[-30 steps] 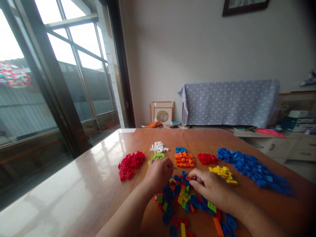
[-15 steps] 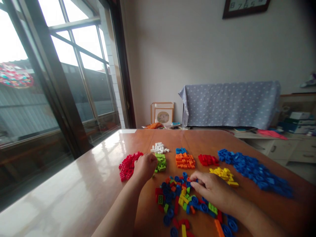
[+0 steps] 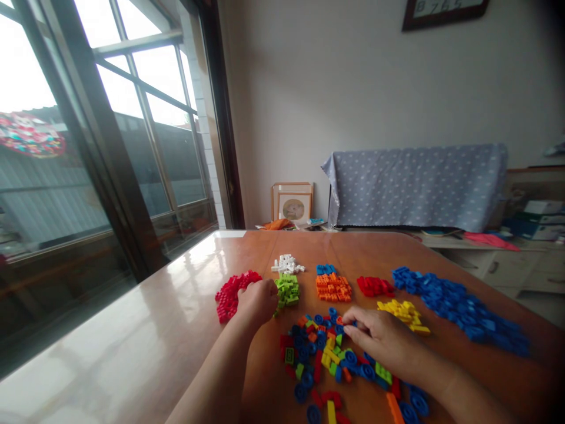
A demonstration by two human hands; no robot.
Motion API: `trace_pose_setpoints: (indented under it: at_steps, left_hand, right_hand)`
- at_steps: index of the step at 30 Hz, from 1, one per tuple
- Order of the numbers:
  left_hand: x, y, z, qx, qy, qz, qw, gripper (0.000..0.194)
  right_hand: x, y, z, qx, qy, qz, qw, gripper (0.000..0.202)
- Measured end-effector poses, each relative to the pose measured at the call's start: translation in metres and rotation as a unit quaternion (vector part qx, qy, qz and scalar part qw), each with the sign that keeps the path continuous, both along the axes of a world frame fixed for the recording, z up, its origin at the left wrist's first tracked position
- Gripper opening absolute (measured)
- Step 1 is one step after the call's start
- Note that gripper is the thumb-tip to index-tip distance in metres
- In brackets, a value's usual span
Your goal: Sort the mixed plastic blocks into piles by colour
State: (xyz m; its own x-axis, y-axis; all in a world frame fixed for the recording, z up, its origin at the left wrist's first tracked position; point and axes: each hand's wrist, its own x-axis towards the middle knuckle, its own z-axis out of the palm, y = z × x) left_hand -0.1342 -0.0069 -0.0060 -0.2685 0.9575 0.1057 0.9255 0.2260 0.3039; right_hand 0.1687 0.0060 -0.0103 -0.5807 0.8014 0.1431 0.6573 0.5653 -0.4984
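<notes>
My left hand (image 3: 258, 301) is closed between the pinkish-red brick pile (image 3: 227, 297) and the lime green bricks (image 3: 289, 288); its fingertips are hidden, so what it holds cannot be made out. At the right edge of the mixed pile (image 3: 329, 353), my right hand (image 3: 375, 330) has thumb and fingers pinched near blue and orange pieces; anything between them is too small to name. The mixed pile has blue round pieces with red, yellow, green and orange bricks.
Beyond my hands lie white bricks (image 3: 286, 264), orange bricks (image 3: 333, 287), small blue bricks (image 3: 325, 269), red bricks (image 3: 374, 287), yellow bricks (image 3: 402, 315) and a long blue pile (image 3: 468, 309) on the wooden table (image 3: 176, 330). A window stands left.
My left hand has turned slightly and shifted a little down beside the green bricks. My right hand has hardly moved over the mixed pile. The whole view has shifted slightly.
</notes>
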Motion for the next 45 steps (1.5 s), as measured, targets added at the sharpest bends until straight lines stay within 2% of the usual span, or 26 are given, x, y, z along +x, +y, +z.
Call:
trace_pose_setpoints:
  at_steps: [4,9,12,16,21,28,34,37,40,45]
  left_hand:
    - [0.003,-0.002,0.003,-0.007,0.009,-0.007,1.0,0.016]
    - [0.013,-0.002,0.005,0.018,0.012,-0.039,0.999,0.017]
    - [0.028,-0.005,0.007,0.044,-0.009,-0.126,0.991,0.014]
    - [0.055,-0.013,0.008,0.063,-0.038,-0.27,0.96,0.015]
    - [0.08,-0.023,0.002,0.052,-0.034,-0.343,0.937,0.014]
    - [0.088,-0.023,-0.008,0.047,-0.001,-0.344,0.938,0.012]
    - [0.088,-0.022,-0.007,0.058,-0.014,-0.342,0.938,0.012]
    - [0.088,-0.023,-0.004,0.073,-0.065,-0.344,0.934,0.012]
    - [0.089,-0.024,-0.004,0.068,-0.153,-0.338,0.926,0.014]
    - [0.088,-0.018,-0.013,0.019,-0.306,-0.332,0.892,0.019]
  right_hand:
    - [0.0,-0.002,0.005,-0.001,0.001,0.001,1.0,0.022]
    - [0.001,0.004,-0.005,-0.003,0.001,-0.01,1.0,0.022]
    - [0.003,0.006,-0.009,0.003,0.002,-0.012,1.0,0.021]
    - [0.003,0.006,-0.008,-0.001,-0.002,-0.006,1.0,0.021]
    - [-0.001,0.002,-0.002,-0.012,-0.021,0.038,0.999,0.023]
    - [-0.008,0.002,-0.007,-0.006,-0.062,0.053,0.997,0.021]
    - [-0.008,0.003,-0.011,0.014,-0.051,0.051,0.997,0.015]
    - [-0.008,0.0,-0.007,0.018,-0.002,0.03,0.999,0.012]
    - [-0.01,-0.003,-0.005,0.038,0.04,0.018,0.998,0.01]
    - [-0.013,-0.004,-0.007,0.044,0.061,0.0,0.997,0.008]
